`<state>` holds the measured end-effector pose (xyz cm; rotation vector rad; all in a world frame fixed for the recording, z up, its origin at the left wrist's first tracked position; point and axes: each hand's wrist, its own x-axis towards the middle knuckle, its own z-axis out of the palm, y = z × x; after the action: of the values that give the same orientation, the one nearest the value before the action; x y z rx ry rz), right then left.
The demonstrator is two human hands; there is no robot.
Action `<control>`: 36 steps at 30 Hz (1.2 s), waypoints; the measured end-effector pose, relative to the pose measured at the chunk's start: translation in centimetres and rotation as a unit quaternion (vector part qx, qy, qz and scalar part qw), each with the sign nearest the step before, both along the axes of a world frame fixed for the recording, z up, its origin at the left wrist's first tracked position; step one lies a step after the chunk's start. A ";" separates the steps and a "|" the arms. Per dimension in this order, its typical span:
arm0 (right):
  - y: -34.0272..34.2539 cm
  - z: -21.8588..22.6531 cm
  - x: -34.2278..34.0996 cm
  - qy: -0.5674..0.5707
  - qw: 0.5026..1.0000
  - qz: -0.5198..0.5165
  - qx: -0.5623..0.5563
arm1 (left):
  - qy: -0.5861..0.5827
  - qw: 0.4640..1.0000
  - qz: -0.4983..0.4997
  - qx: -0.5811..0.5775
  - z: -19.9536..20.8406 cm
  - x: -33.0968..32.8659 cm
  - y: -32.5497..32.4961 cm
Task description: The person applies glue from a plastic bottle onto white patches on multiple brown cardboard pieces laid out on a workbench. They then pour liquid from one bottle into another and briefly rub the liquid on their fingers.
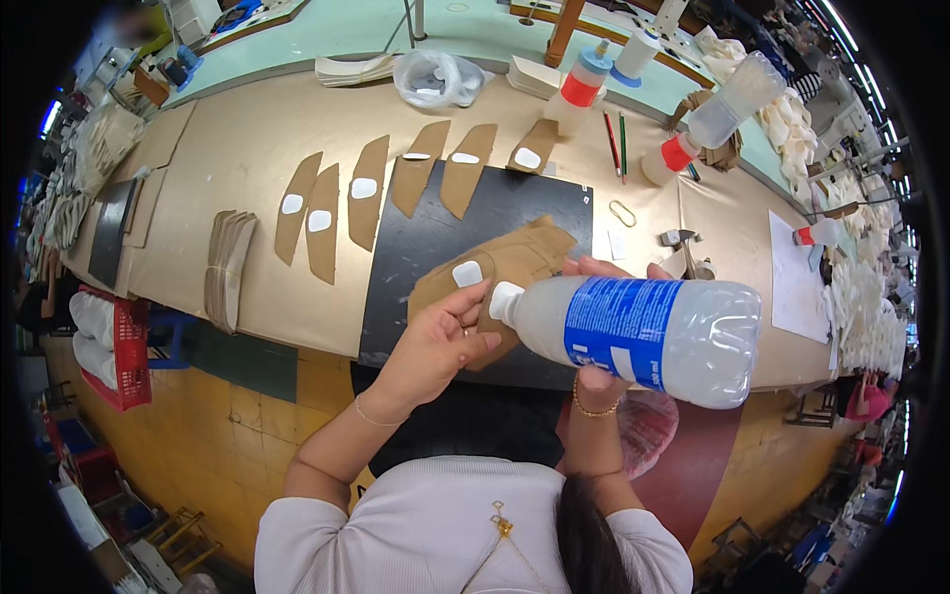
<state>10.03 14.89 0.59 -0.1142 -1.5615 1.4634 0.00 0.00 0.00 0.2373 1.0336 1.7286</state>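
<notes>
My right hand is wrapped round a clear plastic bottle with a blue label. The bottle lies nearly level, its white neck end pointing left. My left hand pinches a brown cut piece right at that white end; whether the two touch, I cannot tell. Beneath, a loose stack of brown pieces rests on a black mat, with a white patch showing at its left end. Beyond my hands lie several curved brown pieces, each bearing a white oval patch.
A red and a green pencil lie at the back right, near red-banded bottles. Metal tools and a white sheet are further right. A banded bundle of strips sits left, above a red crate.
</notes>
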 end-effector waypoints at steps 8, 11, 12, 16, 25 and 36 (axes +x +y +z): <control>0.1 1.0 -1.3 0.036 0.999 0.019 -0.007 | 0.014 0.999 -0.005 0.039 0.5 -0.2 0.1; 0.6 1.0 -1.2 0.020 1.000 -0.008 0.018 | 0.018 0.999 -0.004 0.040 1.0 -0.3 0.1; 0.1 1.6 -2.0 0.024 0.999 -0.028 -0.020 | 0.014 0.999 -0.001 0.051 1.2 -0.4 0.1; -0.2 1.8 -2.8 0.056 0.998 0.027 0.013 | 0.001 0.997 0.018 0.078 1.3 -0.6 0.3; 1.1 -0.2 -2.0 0.044 0.999 0.009 0.009 | -0.016 0.996 0.005 0.089 0.5 -1.4 -0.6; 2.6 -0.5 -1.4 0.021 0.997 -0.039 -0.058 | 0.139 0.960 0.220 0.104 -1.9 -17.7 -3.6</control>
<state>8.66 17.46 0.10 -0.2086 -1.4217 1.4861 -17.68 -3.58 -1.91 0.4167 1.1690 2.2612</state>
